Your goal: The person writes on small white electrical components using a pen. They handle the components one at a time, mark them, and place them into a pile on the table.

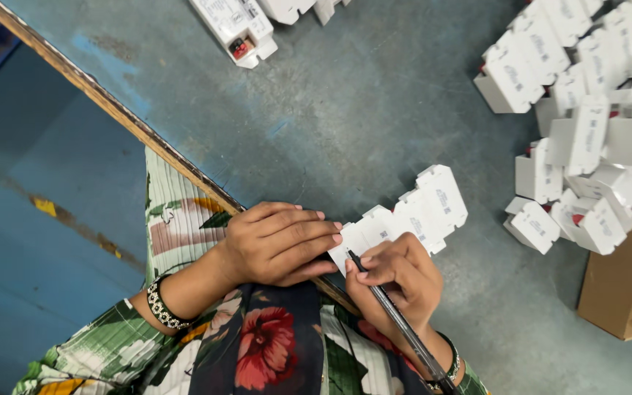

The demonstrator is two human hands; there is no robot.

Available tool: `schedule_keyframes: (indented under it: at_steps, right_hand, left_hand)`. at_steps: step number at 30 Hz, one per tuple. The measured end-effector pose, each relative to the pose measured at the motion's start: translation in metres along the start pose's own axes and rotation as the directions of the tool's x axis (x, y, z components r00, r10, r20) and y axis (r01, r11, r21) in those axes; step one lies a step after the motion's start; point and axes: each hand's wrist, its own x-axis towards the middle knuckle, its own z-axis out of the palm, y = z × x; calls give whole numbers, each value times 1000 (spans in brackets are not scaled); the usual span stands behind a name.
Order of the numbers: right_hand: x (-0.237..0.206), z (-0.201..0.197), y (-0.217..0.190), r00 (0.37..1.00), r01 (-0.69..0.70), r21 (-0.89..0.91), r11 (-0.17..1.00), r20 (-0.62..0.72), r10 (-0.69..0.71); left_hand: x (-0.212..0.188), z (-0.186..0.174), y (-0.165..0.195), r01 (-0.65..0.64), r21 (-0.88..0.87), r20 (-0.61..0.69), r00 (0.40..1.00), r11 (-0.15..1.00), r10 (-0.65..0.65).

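Note:
My right hand (396, 281) grips a dark pen (393, 311), its tip resting on the nearest of a short row of white plastic boxes (411, 212) lined up on the grey-blue table (345, 110). Flat on the table edge lies my left hand (279, 241), fingertips pressing against the near end of that row. A beaded bracelet circles my left wrist, and a bangle my right.
A heap of several identical white boxes (587, 110) fills the right side, next to a brown cardboard box (616, 285). More white units (239, 29) lie at the top. The table's wooden edge (111, 106) runs diagonally; blue floor lies left of it.

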Motion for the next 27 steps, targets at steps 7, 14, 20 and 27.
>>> schedule_keyframes:
  at_steps: [7, 14, 20, 27]
  right_hand:
    - [-3, 2, 5, 998, 52, -70, 996, -20, -53]
    - [-3, -3, 7, 999, 32, -99, 995, 23, -30]
    - [-1, -4, 4, 999, 21, -105, 994, 38, -18]
    - [1, -4, 3, 999, 8, -112, 994, 43, -3]
  left_hand:
    - [-2, -1, -1, 3, -21, 1, 1000, 1000, -3]
    - [-3, 0, -2, 3, -24, -6, 1000, 1000, -3]
    - [-4, 0, -2, 0, -8, 4, 1000, 1000, 0]
    - [-4, 1, -2, -7, 5, 0, 1000, 1000, 7]
